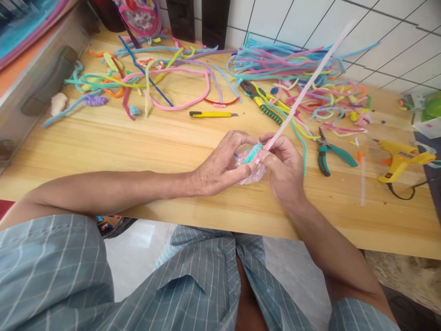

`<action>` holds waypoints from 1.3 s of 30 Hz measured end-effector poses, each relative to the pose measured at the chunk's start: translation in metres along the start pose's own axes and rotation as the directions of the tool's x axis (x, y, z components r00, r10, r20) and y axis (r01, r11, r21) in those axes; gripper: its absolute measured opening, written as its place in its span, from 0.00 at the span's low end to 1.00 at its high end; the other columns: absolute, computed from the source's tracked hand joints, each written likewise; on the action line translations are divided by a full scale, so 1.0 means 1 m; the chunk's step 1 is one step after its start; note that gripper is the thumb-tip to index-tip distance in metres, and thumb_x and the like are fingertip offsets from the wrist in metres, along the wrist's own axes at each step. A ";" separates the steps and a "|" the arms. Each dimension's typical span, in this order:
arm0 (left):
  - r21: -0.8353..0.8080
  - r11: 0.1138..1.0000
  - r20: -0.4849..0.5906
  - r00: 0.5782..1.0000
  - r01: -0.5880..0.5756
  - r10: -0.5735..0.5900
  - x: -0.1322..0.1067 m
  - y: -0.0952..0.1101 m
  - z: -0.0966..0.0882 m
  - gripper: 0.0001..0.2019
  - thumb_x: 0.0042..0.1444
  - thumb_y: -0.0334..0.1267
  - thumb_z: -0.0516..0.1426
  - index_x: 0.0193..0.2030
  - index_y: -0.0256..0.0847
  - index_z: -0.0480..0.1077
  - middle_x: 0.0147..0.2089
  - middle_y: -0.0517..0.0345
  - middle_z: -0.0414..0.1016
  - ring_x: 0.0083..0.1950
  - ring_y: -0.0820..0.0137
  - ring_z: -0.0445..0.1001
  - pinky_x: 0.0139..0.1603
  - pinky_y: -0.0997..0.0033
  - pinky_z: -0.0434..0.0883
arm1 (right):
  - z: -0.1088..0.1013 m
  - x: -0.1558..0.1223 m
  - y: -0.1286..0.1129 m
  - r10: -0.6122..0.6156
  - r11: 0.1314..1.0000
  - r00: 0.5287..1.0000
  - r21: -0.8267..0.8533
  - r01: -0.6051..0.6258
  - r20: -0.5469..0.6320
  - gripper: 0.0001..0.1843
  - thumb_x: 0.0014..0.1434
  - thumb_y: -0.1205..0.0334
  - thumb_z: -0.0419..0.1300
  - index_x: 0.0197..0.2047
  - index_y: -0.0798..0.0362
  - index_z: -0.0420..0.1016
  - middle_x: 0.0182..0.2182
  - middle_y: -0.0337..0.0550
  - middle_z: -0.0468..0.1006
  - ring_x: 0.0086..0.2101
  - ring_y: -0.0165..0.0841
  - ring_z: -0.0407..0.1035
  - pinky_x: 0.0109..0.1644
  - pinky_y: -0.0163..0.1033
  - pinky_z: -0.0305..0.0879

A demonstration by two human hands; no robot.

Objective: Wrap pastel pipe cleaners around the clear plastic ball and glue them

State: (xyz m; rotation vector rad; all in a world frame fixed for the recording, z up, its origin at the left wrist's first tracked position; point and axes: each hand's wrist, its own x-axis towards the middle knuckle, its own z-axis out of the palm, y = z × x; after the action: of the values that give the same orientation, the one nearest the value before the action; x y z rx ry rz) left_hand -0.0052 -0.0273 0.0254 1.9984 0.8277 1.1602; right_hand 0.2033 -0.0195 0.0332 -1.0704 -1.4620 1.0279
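My left hand [220, 165] is closed around a small round pink and clear piece [253, 172] just above the wooden table [138, 147]. My right hand [284, 163] pinches a long pale pink pipe cleaner [310, 82] where it meets that piece. The stem runs up and to the right over the table. A short teal pipe cleaner bit [254, 149] sits on top of the piece between my fingers.
Several coloured pipe cleaners [285, 64] lie heaped across the back of the table. A yellow utility knife [212, 114], yellow-handled pliers [263, 103], green-handled pliers [327, 154] and a yellow glue gun [399, 158] lie around my hands. A grey cabinet [41, 78] stands at the left.
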 end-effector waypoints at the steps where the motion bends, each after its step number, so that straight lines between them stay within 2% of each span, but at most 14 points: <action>1: 0.002 1.000 0.000 1.000 0.000 0.000 0.000 -0.001 0.000 0.21 0.74 0.49 0.59 0.68 0.45 0.67 0.66 0.44 0.74 0.68 0.54 0.75 0.73 0.47 0.74 | 0.001 0.000 0.001 0.012 1.000 1.000 0.016 -0.012 0.000 0.15 0.62 0.45 0.75 0.40 0.45 0.79 0.50 0.39 0.83 0.44 0.34 0.76 0.52 0.44 0.78; 6: 0.021 0.999 0.001 0.999 -0.035 0.035 0.000 -0.004 -0.001 0.21 0.75 0.49 0.58 0.69 0.45 0.67 0.65 0.44 0.75 0.68 0.54 0.74 0.73 0.47 0.75 | 0.004 0.000 0.002 0.047 0.997 0.999 0.060 -0.047 0.002 0.19 0.60 0.41 0.76 0.45 0.43 0.78 0.49 0.38 0.83 0.42 0.34 0.77 0.44 0.41 0.79; 9: 0.020 0.999 0.006 0.999 -0.037 0.036 -0.001 -0.005 -0.003 0.21 0.75 0.50 0.58 0.69 0.45 0.67 0.66 0.44 0.74 0.68 0.55 0.74 0.73 0.49 0.75 | 0.003 0.000 0.003 0.041 0.997 0.999 0.065 -0.042 0.019 0.21 0.60 0.39 0.76 0.46 0.43 0.78 0.50 0.39 0.83 0.44 0.35 0.78 0.44 0.42 0.80; 12: -0.010 1.000 0.024 1.000 0.003 -0.003 -0.001 -0.003 -0.005 0.21 0.77 0.52 0.57 0.69 0.45 0.68 0.67 0.44 0.75 0.69 0.55 0.75 0.74 0.48 0.74 | 0.001 0.000 0.003 0.048 0.998 0.998 0.049 -0.050 0.038 0.23 0.60 0.37 0.76 0.46 0.42 0.77 0.53 0.40 0.84 0.45 0.35 0.79 0.46 0.44 0.81; 15: -0.068 0.997 0.039 0.999 0.038 -0.035 0.000 -0.001 -0.007 0.20 0.80 0.52 0.53 0.68 0.44 0.68 0.68 0.43 0.75 0.71 0.55 0.75 0.74 0.47 0.75 | 0.000 0.000 0.002 0.051 0.997 0.998 0.048 -0.052 0.037 0.25 0.60 0.34 0.76 0.46 0.43 0.77 0.52 0.40 0.84 0.45 0.36 0.79 0.47 0.45 0.82; 21: -0.101 0.979 0.053 0.984 0.176 -0.172 0.008 0.006 -0.008 0.21 0.75 0.56 0.60 0.64 0.45 0.70 0.65 0.45 0.77 0.64 0.57 0.80 0.60 0.55 0.83 | 0.003 0.001 0.000 0.040 0.997 0.999 0.068 -0.042 0.028 0.26 0.59 0.33 0.77 0.45 0.43 0.78 0.49 0.38 0.84 0.43 0.35 0.80 0.46 0.44 0.82; 25: -0.188 0.951 0.087 0.969 0.245 -0.232 0.011 0.009 -0.008 0.20 0.73 0.56 0.63 0.61 0.46 0.69 0.62 0.49 0.80 0.59 0.59 0.84 0.51 0.61 0.85 | 0.004 0.001 0.000 0.046 0.997 0.999 0.065 -0.048 0.026 0.27 0.58 0.32 0.77 0.44 0.42 0.78 0.45 0.38 0.85 0.43 0.37 0.80 0.45 0.45 0.82; 28: -0.232 0.935 0.117 0.962 0.266 -0.245 0.010 0.009 -0.009 0.21 0.72 0.55 0.64 0.61 0.47 0.68 0.63 0.49 0.80 0.61 0.57 0.85 0.50 0.61 0.86 | 0.003 0.001 0.001 0.057 0.995 0.997 0.080 -0.061 0.045 0.26 0.58 0.33 0.77 0.45 0.43 0.79 0.50 0.40 0.85 0.43 0.36 0.80 0.44 0.44 0.82; 31: -0.241 0.929 0.142 0.957 0.281 -0.252 0.010 0.010 -0.012 0.27 0.70 0.55 0.66 0.68 0.47 0.68 0.72 0.44 0.76 0.68 0.53 0.82 0.53 0.58 0.87 | 0.000 0.001 0.001 0.064 0.993 0.994 0.098 -0.072 0.085 0.24 0.59 0.36 0.77 0.46 0.43 0.79 0.55 0.41 0.84 0.43 0.35 0.79 0.44 0.43 0.81; 33: -0.215 0.931 0.165 0.950 0.297 -0.265 0.010 0.012 -0.013 0.30 0.69 0.54 0.66 0.71 0.46 0.68 0.75 0.41 0.74 0.71 0.50 0.80 0.56 0.55 0.86 | -0.002 0.001 0.000 0.083 0.989 0.992 0.111 -0.094 0.100 0.22 0.59 0.40 0.78 0.46 0.43 0.80 0.56 0.41 0.83 0.44 0.35 0.79 0.44 0.43 0.81; 36: -0.165 0.936 0.162 0.945 0.311 -0.285 0.009 0.014 -0.013 0.29 0.68 0.53 0.66 0.70 0.43 0.70 0.72 0.39 0.76 0.69 0.50 0.80 0.57 0.54 0.86 | -0.004 0.001 -0.001 0.130 0.978 0.986 0.151 -0.145 0.107 0.18 0.57 0.45 0.79 0.43 0.44 0.81 0.58 0.41 0.83 0.45 0.35 0.78 0.46 0.42 0.80; 39: -0.138 0.965 0.091 0.973 0.225 -0.214 0.007 0.009 -0.010 0.29 0.67 0.54 0.67 0.69 0.44 0.71 0.70 0.41 0.77 0.69 0.52 0.79 0.59 0.54 0.85 | -0.007 0.003 0.000 0.156 0.970 0.980 0.166 -0.175 0.121 0.17 0.56 0.47 0.78 0.41 0.45 0.81 0.59 0.41 0.84 0.45 0.36 0.78 0.47 0.44 0.80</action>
State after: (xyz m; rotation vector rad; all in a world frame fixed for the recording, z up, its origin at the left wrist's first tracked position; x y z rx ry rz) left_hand -0.0093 -0.0245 0.0401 1.7689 0.8742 0.9835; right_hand 0.2098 -0.0163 0.0349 -1.0351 -1.3538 1.3260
